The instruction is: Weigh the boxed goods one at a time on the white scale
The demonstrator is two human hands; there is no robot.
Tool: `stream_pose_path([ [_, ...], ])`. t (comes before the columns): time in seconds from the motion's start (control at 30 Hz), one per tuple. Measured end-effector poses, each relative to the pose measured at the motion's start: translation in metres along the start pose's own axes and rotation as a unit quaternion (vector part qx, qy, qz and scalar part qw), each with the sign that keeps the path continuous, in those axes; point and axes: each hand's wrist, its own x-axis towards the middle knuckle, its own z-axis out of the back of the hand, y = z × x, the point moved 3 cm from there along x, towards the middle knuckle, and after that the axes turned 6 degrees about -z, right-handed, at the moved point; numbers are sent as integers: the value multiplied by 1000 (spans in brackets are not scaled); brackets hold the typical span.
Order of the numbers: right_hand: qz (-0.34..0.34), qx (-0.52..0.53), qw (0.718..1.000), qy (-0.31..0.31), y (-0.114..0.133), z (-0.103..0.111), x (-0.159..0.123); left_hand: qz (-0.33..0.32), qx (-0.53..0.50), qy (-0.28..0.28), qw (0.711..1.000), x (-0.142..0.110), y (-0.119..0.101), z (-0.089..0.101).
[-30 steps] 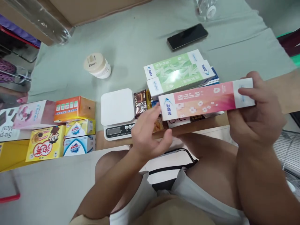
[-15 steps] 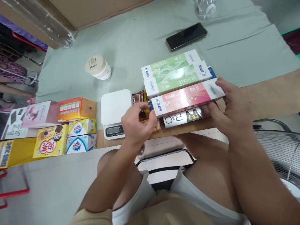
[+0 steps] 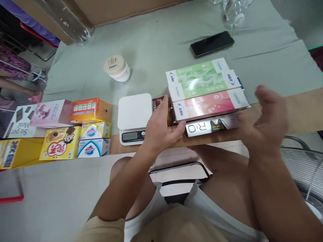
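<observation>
A pink toothpaste box (image 3: 209, 105) lies in a stack beside two green toothpaste boxes (image 3: 202, 79). In front of it, along the table edge, is a white box with black print (image 3: 202, 129). My left hand (image 3: 163, 129) is open at the left end of the stack, thumb near the pink box's corner, partly covering a brown cocoa packet (image 3: 158, 100). Just off the right end of the stack, my right hand (image 3: 264, 121) is open, a little blurred, with nothing in it. Left of my left hand stands a white kitchen scale (image 3: 135, 112) with its platform bare.
Several boxes stand at the left edge, among them a yellow box (image 3: 60, 143) and an orange box (image 3: 91, 110). A cream jar (image 3: 117, 68), a black phone (image 3: 212, 44) and a clear bottle (image 3: 233, 15) are farther back. A fan (image 3: 305, 168) stands at the lower right.
My right hand has brought the pink toothpaste box down onto the stack and let it go, then drawn off to the right. My left hand has opened beside the stack. The view has shifted slightly.
</observation>
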Motion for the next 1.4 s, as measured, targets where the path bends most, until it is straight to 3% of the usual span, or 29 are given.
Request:
stream_pose_path([
  [0.07, 81, 74, 992, -61, 17, 0, 1, -40, -5, -66, 997, -2, 0, 10],
  [0.17, 127, 121, 980, -99, 56, -12, -1, -66, -19, -151, 986, -7, 4, 29],
  [0.37, 187, 133, 973, 28, 144, -62, -28, 7, -82, -268, 960, -19, 32, 76],
  [0.5, 206, 127, 966, 95, 183, -100, -42, 110, -101, -282, 948, -37, 64, 120],
  [0.67, 203, 36, 940, 271, 233, -177, -31, 271, -136, -259, 917, -71, 99, 167],
  [0.83, 187, -22, 873, 451, 270, -272, -1, 334, -178, -223, 898, -87, 117, 187],
  [0.97, 154, -38, 834, 529, 277, -319, 7, 351, -197, -202, 893, -92, 132, 190],
  [1.1, 161, -12, 849, 504, 269, -335, 0, 306, -189, -217, 907, -94, 142, 186],
  [1.2, 203, 20, 867, 454, 265, -332, 0, 289, -167, -238, 912, -96, 145, 182],
  [1.3, 228, 35, 884, 407, 269, -310, 8, 303, -161, -278, 897, -99, 142, 183],
  [1.4, 222, 48, 904, 362, 275, -263, 19, 267, -183, -301, 897, -96, 129, 186],
])
